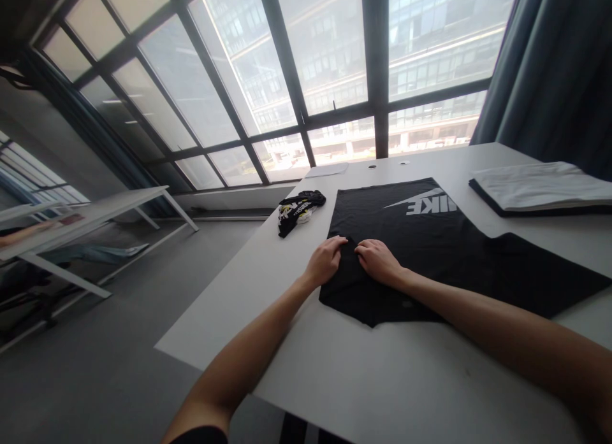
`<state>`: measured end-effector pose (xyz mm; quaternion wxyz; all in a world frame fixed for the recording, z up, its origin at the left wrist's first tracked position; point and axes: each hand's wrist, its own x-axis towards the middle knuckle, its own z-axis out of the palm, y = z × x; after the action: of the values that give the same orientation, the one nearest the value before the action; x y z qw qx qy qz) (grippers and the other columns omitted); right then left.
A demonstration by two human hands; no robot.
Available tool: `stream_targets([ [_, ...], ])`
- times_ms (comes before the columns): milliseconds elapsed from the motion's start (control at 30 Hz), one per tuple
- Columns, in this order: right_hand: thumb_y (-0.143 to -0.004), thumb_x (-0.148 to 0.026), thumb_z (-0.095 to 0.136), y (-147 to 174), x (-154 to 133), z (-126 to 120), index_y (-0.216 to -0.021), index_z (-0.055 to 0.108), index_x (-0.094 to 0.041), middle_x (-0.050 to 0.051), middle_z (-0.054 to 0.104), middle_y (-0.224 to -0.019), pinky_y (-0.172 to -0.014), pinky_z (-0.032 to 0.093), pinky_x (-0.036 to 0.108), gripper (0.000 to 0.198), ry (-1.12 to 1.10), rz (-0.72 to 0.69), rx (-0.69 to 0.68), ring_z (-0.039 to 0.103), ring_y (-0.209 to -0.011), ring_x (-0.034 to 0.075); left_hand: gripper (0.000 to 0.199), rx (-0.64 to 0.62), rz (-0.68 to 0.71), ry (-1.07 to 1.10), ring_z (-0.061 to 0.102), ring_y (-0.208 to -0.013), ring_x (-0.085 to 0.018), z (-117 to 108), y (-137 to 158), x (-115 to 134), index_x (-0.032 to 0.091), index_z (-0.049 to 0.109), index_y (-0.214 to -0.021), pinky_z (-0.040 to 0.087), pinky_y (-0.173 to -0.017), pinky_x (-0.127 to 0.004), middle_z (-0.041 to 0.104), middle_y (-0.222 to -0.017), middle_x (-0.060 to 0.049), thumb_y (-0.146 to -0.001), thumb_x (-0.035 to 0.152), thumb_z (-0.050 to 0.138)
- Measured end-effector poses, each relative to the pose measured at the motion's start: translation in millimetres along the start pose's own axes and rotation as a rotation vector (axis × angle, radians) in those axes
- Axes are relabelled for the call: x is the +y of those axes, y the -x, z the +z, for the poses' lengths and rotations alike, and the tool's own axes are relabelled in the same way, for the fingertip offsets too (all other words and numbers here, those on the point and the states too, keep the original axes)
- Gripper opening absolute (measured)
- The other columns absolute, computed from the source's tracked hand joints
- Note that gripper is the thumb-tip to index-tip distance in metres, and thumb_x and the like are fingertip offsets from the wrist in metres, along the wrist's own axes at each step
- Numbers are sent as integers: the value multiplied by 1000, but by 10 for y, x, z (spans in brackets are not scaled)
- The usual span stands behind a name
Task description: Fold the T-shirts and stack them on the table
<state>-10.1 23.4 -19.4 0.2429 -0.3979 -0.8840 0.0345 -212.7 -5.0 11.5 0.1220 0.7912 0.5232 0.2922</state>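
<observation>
A black T-shirt (406,265) is spread on a white table (287,355), its white NIKE print upside down and close to the far edge of the cloth. My left hand (327,260) rests at the shirt's left edge, fingers bent and closed on the fabric. Just to its right, my right hand (378,260) lies on the shirt, thumb and fingers drawn together on the cloth. A small gap separates the two hands. The fingertips are partly hidden, and the fabric under them is only slightly wrinkled.
A crumpled black, white and yellow cloth (299,211) lies at the table's left side. Folded white and black fabric (540,186) sits at the right. Behind are windows and a dark curtain (545,81). A person's legs (90,254) show beneath another table (100,221).
</observation>
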Motion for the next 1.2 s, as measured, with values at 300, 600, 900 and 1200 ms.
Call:
stream_targets([
  [300,-97,-15,51,4,-28,-24,-114,70,-15,12,71,-115,-104,39,36,26,54,12,9,62,-113,25,54,-228,-35,-327,19,-158,-28,151,-25,-145,23,41,-157,18,-125,-58,29,-168,-8,-105,39,42],
  [600,-97,-16,51,3,-13,-10,-108,73,-16,12,72,-115,-104,38,35,24,55,-2,-7,63,-112,24,60,-226,-69,-340,22,-157,-28,160,-57,-196,20,39,-158,20,-125,-55,31,-167,-10,-106,49,38],
  [900,-97,-17,53,13,-12,-15,-107,74,-17,11,72,-116,-104,38,35,24,37,-7,-11,63,-111,24,50,18,-285,-341,42,-147,-28,70,-129,-487,11,49,-150,32,-122,-47,49,-156,-18,-104,25,34],
  [1200,-98,-18,52,8,-28,-26,-108,74,-17,11,72,-116,-103,39,35,25,27,7,-20,63,-111,24,29,117,-250,-347,48,-139,-28,106,-113,-630,17,70,-115,37,-118,-48,59,-142,-17,-99,19,46],
])
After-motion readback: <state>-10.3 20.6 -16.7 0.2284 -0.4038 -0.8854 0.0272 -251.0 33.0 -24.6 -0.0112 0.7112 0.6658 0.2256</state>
